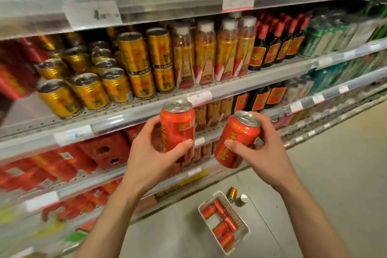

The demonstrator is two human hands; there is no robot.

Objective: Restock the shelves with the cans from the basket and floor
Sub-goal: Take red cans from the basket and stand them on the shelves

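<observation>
Left hand (152,153) grips an upright red aluminium can (177,130); right hand (259,151) grips a second red can (236,140), tilted left, near the far shelves (129,115). The tilted can might slip if the grip loosens.

dark bottles (272,48) stand beside green packs (322,37).

Basket (240,243) on floor (314,174) before shelves (146,109); cans (222,225) inside.

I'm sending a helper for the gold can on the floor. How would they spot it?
Find the white basket on the floor, below the shelves. Just beyond its far end lie two loose cans; take the gold can, on its side, not the can showing a silver end.
</observation>
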